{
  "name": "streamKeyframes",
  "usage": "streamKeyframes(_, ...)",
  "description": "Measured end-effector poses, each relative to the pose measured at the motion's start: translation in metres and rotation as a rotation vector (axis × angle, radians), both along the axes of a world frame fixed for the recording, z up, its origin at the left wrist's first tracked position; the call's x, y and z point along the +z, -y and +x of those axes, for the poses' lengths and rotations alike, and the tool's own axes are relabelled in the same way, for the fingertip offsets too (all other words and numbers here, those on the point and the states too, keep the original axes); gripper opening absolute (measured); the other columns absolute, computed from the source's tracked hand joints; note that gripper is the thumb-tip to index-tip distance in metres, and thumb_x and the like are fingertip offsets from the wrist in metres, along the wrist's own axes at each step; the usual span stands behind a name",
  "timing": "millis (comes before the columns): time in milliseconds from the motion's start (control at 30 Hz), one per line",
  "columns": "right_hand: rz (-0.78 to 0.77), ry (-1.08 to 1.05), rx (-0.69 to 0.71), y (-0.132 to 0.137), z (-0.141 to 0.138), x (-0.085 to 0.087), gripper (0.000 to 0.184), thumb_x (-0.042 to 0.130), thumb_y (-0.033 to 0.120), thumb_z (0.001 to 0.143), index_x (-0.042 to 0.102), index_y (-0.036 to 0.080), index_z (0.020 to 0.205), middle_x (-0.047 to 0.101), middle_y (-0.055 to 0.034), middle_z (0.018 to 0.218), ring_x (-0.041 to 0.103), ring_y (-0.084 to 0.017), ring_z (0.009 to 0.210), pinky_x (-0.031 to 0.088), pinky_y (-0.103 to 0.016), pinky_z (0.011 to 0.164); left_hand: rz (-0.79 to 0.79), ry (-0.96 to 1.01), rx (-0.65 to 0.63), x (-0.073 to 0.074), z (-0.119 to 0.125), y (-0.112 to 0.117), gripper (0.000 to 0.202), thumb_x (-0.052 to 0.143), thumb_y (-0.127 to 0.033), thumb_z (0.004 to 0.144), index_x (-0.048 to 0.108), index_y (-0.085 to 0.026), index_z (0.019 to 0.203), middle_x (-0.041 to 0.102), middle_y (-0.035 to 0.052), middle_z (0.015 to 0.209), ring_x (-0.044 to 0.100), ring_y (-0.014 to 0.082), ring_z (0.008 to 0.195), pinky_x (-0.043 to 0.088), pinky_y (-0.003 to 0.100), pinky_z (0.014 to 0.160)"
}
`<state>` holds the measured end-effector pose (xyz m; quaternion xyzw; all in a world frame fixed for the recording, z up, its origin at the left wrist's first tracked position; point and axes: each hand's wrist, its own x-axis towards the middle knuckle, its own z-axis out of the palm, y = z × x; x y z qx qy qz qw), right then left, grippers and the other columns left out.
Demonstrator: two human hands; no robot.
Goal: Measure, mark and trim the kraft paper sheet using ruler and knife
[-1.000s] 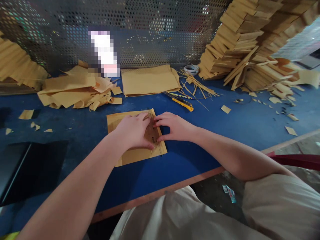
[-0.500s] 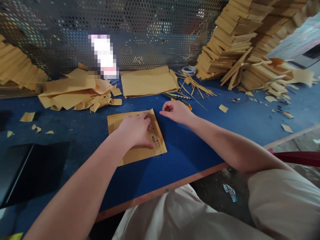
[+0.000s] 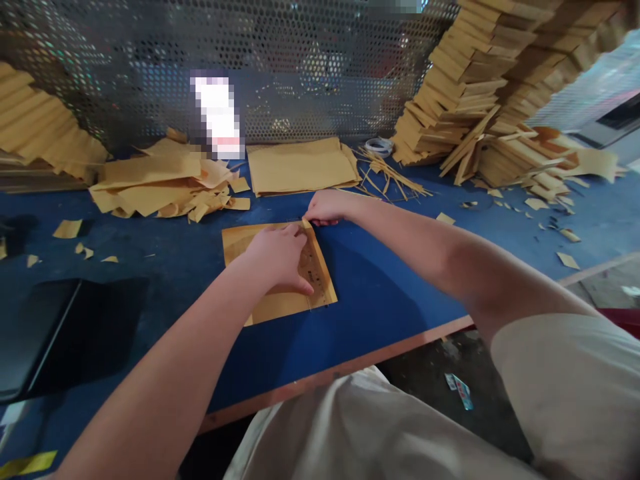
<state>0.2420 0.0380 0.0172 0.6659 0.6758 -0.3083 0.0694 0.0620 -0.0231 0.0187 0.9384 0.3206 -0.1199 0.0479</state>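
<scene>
A brown kraft paper sheet point(image 3: 265, 310) lies flat on the blue tabletop, a clear plastic ruler point(image 3: 314, 277) along its right side. My left hand point(image 3: 280, 260) rests on the ruler and paper with its fingers spread, pressing them down. At the far right corner of the sheet, my right hand point(image 3: 327, 207) is closed in a pinch, and the corner there rises slightly between the fingertips. The paper's right edge strip sticks out past the ruler. My left hand covers much of the ruler and the middle of the sheet.
Behind lie a flat stack of kraft paper point(image 3: 303, 167), torn paper scraps point(image 3: 155, 180), thin paper strips point(image 3: 393, 177) and a white tape roll point(image 3: 379, 146). Tall paper stacks point(image 3: 460, 73) stand at right. A black object point(image 3: 45, 340) sits at left, and a perforated metal panel point(image 3: 320, 80) closes the back.
My right hand has moved left and slightly up to the sheet's far right corner and closed on it. It now hides the yellow cutter behind. My left hand stays on the ruler.
</scene>
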Motion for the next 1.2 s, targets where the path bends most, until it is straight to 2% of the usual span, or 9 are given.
streamKeyframes(133,-0.046,-0.011,-0.009,-0.006,0.0,-0.003,0.023,0.057,0.021,0.091,0.07,0.013,0.074,0.049,0.0041,0.046,0.041,-0.009,0.038,0.034,-0.025,0.044,-0.022,0.013,0.019,-0.001,0.0,-0.001,0.102,0.075,-0.078,0.062,0.056,-0.014,0.139,0.054,0.0173,0.148,0.061,0.0349,0.125,0.051,0.041,0.101)
streamKeyframes(333,-0.084,-0.024,-0.021,-0.004,0.004,-0.002,0.024,0.061,0.023,0.093,0.069,0.014,0.072,0.049,0.0053,0.045,0.04,-0.007,0.037,0.033,-0.023,0.045,-0.045,0.008,0.046,-0.003,0.0,-0.002,0.097,0.075,-0.078,0.061,0.057,-0.022,0.138,0.052,0.0146,0.15,0.062,0.0343,0.122,0.052,0.041,0.098)
streamKeyframes(500,-0.114,-0.033,-0.001,0.001,0.001,0.001,0.029,0.057,0.021,0.094,0.064,0.015,0.066,0.048,0.0057,0.044,0.038,-0.007,0.035,0.031,-0.024,0.043,-0.032,0.009,0.04,-0.003,0.0,-0.002,0.099,0.076,-0.079,0.059,0.058,-0.019,0.135,0.054,0.0165,0.146,0.064,0.0349,0.119,0.053,0.04,0.094)
streamKeyframes(700,-0.185,-0.019,0.07,0.024,-0.006,0.008,0.033,0.054,0.019,0.091,0.057,0.017,0.058,0.045,0.005,0.039,0.036,-0.008,0.033,0.029,-0.025,0.043,-0.033,-0.017,0.044,0.0,0.002,-0.001,0.096,0.077,-0.075,0.06,0.057,-0.021,0.137,0.057,0.0153,0.142,0.065,0.0345,0.115,0.054,0.039,0.091)
streamKeyframes(933,-0.286,-0.036,0.163,0.051,-0.003,0.005,0.033,0.055,0.021,0.089,0.06,0.017,0.057,0.049,0.0039,0.04,0.041,-0.009,0.036,0.033,-0.025,0.045,-0.024,0.002,0.034,0.001,0.002,0.0,0.09,0.075,-0.073,0.062,0.061,-0.018,0.131,0.06,0.0154,0.134,0.067,0.0337,0.11,0.056,0.039,0.087)
streamKeyframes(1033,-0.238,-0.034,0.147,0.044,-0.003,0.005,0.031,0.055,0.019,0.088,0.063,0.016,0.059,0.049,0.0038,0.04,0.041,-0.01,0.036,0.034,-0.025,0.046,-0.029,-0.003,0.028,-0.001,0.001,0.0,0.093,0.074,-0.075,0.062,0.059,-0.02,0.134,0.058,0.0155,0.139,0.067,0.0333,0.11,0.056,0.039,0.088)
streamKeyframes(1200,-0.107,-0.014,0.066,0.013,-0.006,0.002,0.025,0.057,0.018,0.088,0.069,0.014,0.067,0.049,0.0032,0.04,0.042,-0.01,0.035,0.036,-0.025,0.045,-0.03,-0.021,0.043,-0.002,0.0,0.0,0.1,0.075,-0.075,0.062,0.054,-0.017,0.141,0.052,0.0189,0.148,0.065,0.0372,0.116,0.055,0.043,0.092)
